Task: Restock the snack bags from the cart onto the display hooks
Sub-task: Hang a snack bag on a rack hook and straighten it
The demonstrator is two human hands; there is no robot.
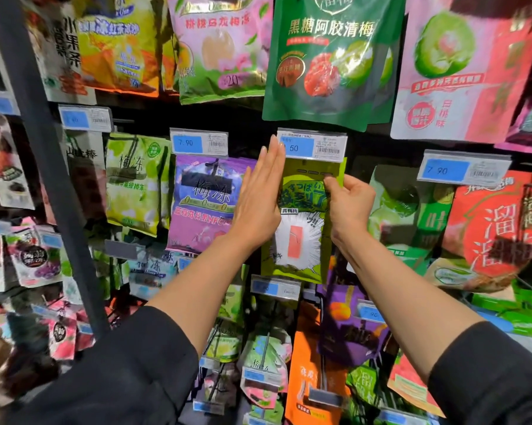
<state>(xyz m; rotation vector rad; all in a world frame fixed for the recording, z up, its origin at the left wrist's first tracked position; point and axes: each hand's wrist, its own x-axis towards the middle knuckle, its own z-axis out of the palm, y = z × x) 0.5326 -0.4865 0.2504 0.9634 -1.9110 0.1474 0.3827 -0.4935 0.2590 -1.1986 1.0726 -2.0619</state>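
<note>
shop: hung snack bags (pixel 301 228), price tags (pixel 312 147)

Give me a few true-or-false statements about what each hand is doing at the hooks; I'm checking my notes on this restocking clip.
1. The right hand pinches the upper edge of the lime-green snack bag with the white starburst panel. True.
2. The left hand grips the purple snack bag. False: its fingers are straight, laid along the lime-green bag's left edge.
3. The white price tag with a blue panel sits just above the lime-green bag. True.
4. The dark green snack bag with red fruit hangs below the lime-green bag. False: it hangs in the row above.
</note>
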